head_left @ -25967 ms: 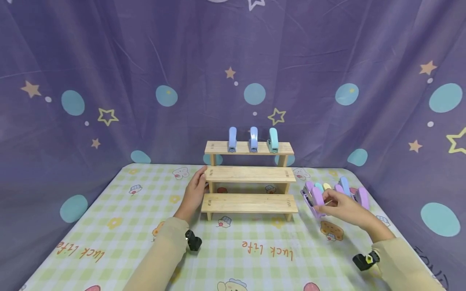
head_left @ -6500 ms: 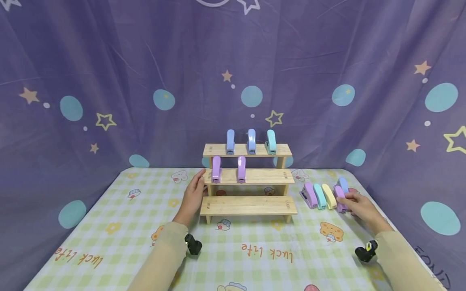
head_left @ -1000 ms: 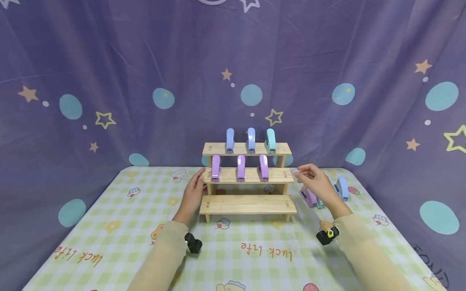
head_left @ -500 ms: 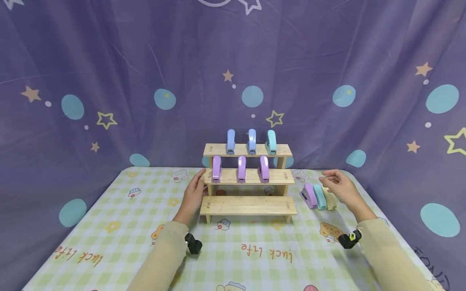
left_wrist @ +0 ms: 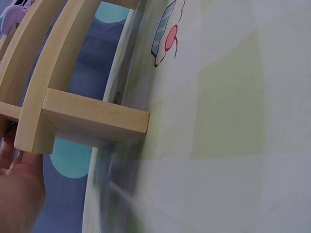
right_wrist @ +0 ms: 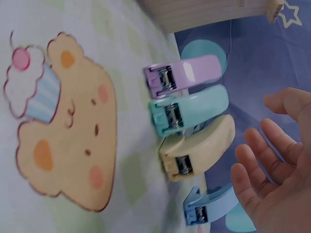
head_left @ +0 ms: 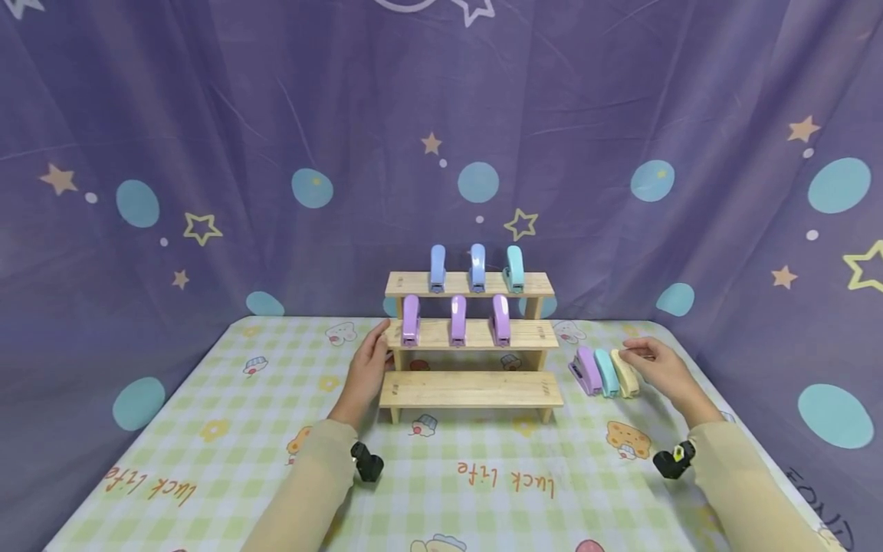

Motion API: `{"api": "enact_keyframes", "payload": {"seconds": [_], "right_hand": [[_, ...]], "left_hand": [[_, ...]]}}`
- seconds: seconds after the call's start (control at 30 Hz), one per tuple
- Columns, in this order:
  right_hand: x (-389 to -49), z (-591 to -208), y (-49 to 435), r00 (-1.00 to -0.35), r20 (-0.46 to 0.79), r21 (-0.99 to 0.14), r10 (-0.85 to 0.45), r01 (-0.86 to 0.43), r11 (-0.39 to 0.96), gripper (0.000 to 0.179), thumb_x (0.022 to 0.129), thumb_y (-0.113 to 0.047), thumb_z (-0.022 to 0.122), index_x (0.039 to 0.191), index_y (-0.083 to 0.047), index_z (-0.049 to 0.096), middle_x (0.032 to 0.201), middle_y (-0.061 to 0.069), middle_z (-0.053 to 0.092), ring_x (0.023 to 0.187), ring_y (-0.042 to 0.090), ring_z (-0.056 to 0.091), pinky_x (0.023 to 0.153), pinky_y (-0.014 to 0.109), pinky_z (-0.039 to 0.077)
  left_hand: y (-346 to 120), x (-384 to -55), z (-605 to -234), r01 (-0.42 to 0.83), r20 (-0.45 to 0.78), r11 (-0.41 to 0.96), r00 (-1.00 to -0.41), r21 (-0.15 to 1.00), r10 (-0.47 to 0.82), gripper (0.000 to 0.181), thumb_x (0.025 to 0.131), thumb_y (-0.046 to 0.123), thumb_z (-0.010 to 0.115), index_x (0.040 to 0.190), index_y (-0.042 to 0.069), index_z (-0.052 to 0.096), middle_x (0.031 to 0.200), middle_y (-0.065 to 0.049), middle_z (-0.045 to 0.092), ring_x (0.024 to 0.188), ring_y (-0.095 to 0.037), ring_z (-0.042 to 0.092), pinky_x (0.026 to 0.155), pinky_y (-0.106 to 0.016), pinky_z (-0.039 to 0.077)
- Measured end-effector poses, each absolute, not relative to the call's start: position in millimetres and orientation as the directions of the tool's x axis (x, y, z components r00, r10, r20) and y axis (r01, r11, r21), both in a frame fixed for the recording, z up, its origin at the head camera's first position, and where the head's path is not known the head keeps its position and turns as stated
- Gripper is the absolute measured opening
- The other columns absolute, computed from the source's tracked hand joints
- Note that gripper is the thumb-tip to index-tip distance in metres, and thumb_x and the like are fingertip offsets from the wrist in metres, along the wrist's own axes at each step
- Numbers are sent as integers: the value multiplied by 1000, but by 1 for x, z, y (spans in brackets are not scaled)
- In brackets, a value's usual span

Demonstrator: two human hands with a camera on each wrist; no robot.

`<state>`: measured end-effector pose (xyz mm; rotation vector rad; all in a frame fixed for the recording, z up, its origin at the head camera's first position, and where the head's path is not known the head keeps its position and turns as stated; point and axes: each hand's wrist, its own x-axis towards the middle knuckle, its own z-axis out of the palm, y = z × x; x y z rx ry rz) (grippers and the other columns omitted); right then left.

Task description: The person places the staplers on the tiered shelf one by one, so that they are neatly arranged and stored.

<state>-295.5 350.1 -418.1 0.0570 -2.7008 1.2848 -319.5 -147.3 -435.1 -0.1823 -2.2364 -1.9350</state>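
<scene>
My left hand (head_left: 367, 372) holds the left end of the three-tier wooden rack (head_left: 471, 389) at its middle shelf; the wrist view shows its fingers (left_wrist: 30, 162) at the shelf ends. On the top shelf stand two blue staplers (head_left: 477, 268) and a teal one (head_left: 514, 270). The middle shelf bears three purple staplers (head_left: 458, 320). To the rack's right, my right hand (head_left: 665, 372) hovers beside a yellow stapler (head_left: 626, 376), its fingers loosely bent and holding nothing. A teal stapler (head_left: 605, 374) and a purple one (head_left: 587, 371) stand alongside. A blue stapler (right_wrist: 209, 206) appears only in the right wrist view.
The rack's bottom shelf shows bare wood. A green checked cloth (head_left: 276, 475) with printed cartoons covers the table. Behind and at both sides hangs a purple curtain (head_left: 386, 115) with stars and dots.
A third purple stapler now stands on the middle shelf, placed since the 6.5-second-old frame. Over the last second my right hand has moved right and down from the rack to the yellow stapler.
</scene>
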Motion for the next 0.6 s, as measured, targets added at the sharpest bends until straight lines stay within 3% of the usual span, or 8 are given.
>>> {"api": "enact_keyframes", "payload": {"seconds": [0.13,0.27,0.43,0.6], "right_hand": [[-295,-424,355,-994,102,-768,26,-62,638,58,103,-37,58,138,7,49,128,28,56,115,37,54,83,30,50],[-296,-431,359,-998,64,-770,27,-33,637,60,103,-38,57,140,8,48,133,33,52,119,44,51,89,37,49],[-297,-440,363,-999,41,-772,18,-21,635,61,103,-38,56,140,11,48,135,35,52,119,42,54,85,30,52],[-294,-444,365,-1000,-28,-819,1,23,573,67,104,-37,55,143,14,39,140,37,45,111,28,57,78,27,55]], "left_hand": [[-147,-315,-429,194,198,127,-980,973,-13,48,112,28,34,157,14,34,156,-17,37,135,-39,45,110,-50,43],[-144,-303,-414,187,189,128,-982,974,-3,47,112,21,33,157,9,33,156,-20,35,135,-41,45,109,-51,43],[-142,-295,-404,186,188,150,-982,971,0,46,112,18,32,157,6,33,155,-22,36,134,-41,46,109,-51,44],[-145,-310,-421,186,189,135,-982,973,-9,47,112,24,32,157,10,33,157,-20,35,136,-41,44,110,-52,42]]}}
